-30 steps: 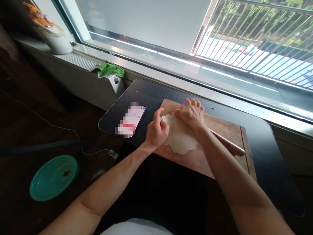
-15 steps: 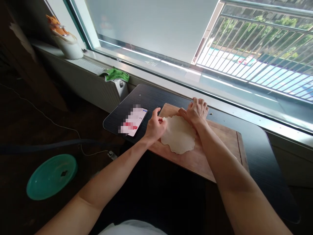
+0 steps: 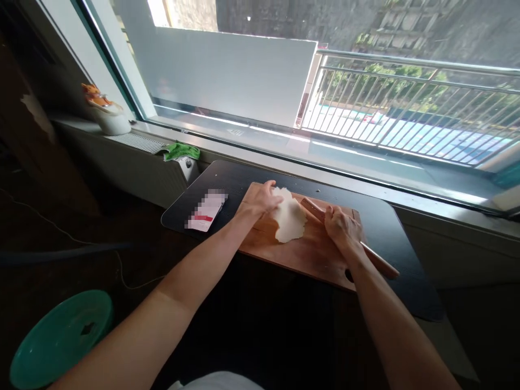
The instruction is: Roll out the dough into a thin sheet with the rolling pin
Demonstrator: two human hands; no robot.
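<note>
My left hand (image 3: 266, 199) grips the far left edge of a thin, pale dough sheet (image 3: 291, 219), fingers closed on it. Ragged-edged, the sheet looks partly raised or bent near that hand, and its left part is hidden by the fingers. My right hand (image 3: 342, 225) is wrapped round a wooden rolling pin (image 3: 379, 261), which lies slantwise to the right of the dough, apart from it. Both rest over a wooden board (image 3: 264, 246) with a hole near its front right.
The board sits on a dark table (image 3: 221, 176). A phone (image 3: 207, 214) lies left of it. Beyond are a window sill, a radiator (image 3: 162, 168) with a green cloth (image 3: 181, 151), and a white pot (image 3: 110, 120). A green basin (image 3: 60, 336) stands low left.
My right hand has moved right, away from the dough, with the rolling pin now turned slantwise. The dough's outline has narrowed and shifted under my left hand. The head view has tilted up.
</note>
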